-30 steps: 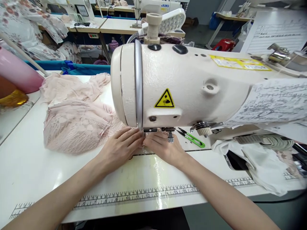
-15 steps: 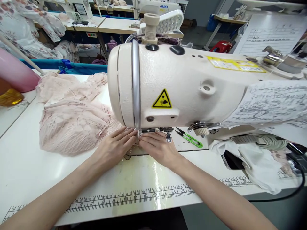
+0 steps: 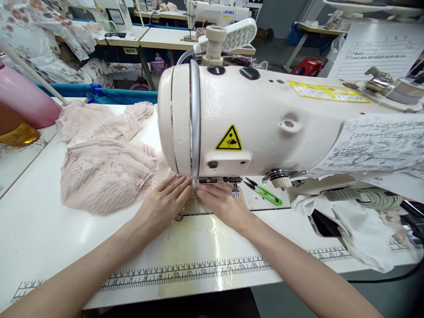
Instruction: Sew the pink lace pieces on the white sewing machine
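Pink thread cone [image 3: 31, 95] is parked far left; ruler scale [image 3: 179, 272] is printed along the front of the white tabletop [image 3: 66, 247]. Pale pink lace fabric [image 3: 102, 174] is bunched there, fed in under the left hand [image 3: 165, 199]: fingers laid flat, pinch can't be told. JUKI machine [image 3: 215, 12] is set up behind. Right hand [image 3: 225, 205] is laid flat below the sewing machine head [image 3: 258, 110], grip hidden. Green snips [image 3: 266, 193] are placed just beside; phone [image 3: 323, 223] is part-covered by white cloth [image 3: 367, 234].
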The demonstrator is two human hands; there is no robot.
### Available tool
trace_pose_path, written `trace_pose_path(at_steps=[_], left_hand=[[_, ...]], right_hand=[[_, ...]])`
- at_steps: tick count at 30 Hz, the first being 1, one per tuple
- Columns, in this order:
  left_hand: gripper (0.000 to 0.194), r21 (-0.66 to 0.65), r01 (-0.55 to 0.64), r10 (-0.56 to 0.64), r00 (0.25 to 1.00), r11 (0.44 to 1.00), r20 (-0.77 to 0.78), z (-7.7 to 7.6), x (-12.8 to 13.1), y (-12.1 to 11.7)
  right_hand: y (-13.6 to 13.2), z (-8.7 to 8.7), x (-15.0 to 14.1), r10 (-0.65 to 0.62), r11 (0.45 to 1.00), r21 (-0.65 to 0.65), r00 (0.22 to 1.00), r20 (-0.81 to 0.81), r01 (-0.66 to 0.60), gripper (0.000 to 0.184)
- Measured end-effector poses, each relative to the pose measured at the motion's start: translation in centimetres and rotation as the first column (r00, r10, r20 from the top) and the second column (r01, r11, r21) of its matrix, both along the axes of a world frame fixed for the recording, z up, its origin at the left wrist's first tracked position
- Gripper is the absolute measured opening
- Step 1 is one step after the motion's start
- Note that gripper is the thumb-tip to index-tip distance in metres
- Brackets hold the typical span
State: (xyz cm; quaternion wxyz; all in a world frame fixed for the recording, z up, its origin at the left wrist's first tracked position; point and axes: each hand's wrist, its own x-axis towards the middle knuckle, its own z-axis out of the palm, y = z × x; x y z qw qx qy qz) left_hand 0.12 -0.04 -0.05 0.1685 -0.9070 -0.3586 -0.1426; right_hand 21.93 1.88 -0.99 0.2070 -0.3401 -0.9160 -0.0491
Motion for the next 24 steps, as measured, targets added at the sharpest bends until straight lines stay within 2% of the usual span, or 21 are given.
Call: trace_pose_path(at_steps=[3,8,17,20,24], left_hand=[[0.039,0.016,-0.002,0.002,1.0,1.0,-0.012,-0.1,0.1,-0.1],[0.038,0.046,-0.009,0.01,0.999,0.999,-0.03,-0.2,0.2,-0.1],[0.04,0.051,-0.027,0.029,0.999,0.998,-0.03,-0.3,0.6,-0.2],[0.037,0.066,-0.038,0.039,0.999,0.997,-0.015,-0.4,0.7,-0.3],[0.033,0.084,-0.048,0.048,0.999,0.995,-0.003,-0.5,1.0,-0.2]], right_hand=[[-0.1,0.0,0.1,-0.066,0.998,0.015,0.996,-0.055,0.067,0.016],[0.3,-0.3,0.2,-0.055,0.998,0.002,0.997,-0.058,0.055,0.018],[0.3,-0.9,0.6,-0.153,0.987,-0.031,0.986,0.06,0.155,0.029],[0.4,-1.2,0.6,-0.185,0.982,-0.015,0.978,0.098,0.187,0.026],[0.6,-1.4,0.3,-0.26,0.961,-0.1,0.965,0.003,0.259,0.023]])
